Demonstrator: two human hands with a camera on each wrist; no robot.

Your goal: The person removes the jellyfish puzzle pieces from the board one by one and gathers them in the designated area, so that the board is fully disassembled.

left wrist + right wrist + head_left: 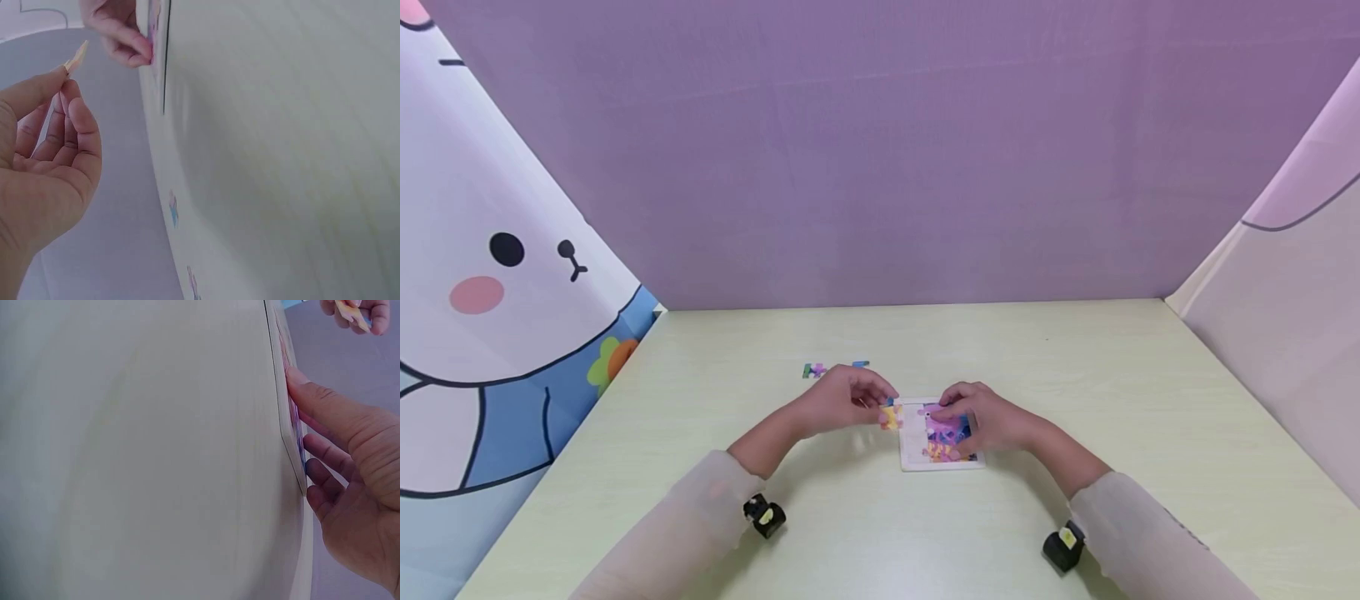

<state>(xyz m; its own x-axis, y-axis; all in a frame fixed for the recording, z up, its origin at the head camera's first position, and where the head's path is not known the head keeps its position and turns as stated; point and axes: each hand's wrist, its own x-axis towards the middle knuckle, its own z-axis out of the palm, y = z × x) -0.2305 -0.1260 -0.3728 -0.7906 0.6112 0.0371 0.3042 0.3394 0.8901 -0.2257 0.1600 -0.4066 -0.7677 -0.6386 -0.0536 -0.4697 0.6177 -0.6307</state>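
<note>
A yellow jigsaw piece (pixel 891 417) is pinched between the thumb and fingertips of my left hand (pixel 842 402), above the table beside the puzzle tray. The white-rimmed puzzle tray (pixel 912 442) lies flat, its right part filled with a pink, purple and yellow picture and its left part bare white. My right hand (pixel 996 421) rests on the filled part. In the right wrist view its thumb (pixel 312 394) touches the picture, while the other fingers lie along the tray's edge. That hand covers some of the picture.
Two loose jigsaw pieces lie beyond my left hand: a green and purple one (pixel 813 371) and a blue one (pixel 861 364), partly hidden by the hand. A purple cloth wall (pixel 910 167) stands along the table's back edge, with printed cloth on both sides.
</note>
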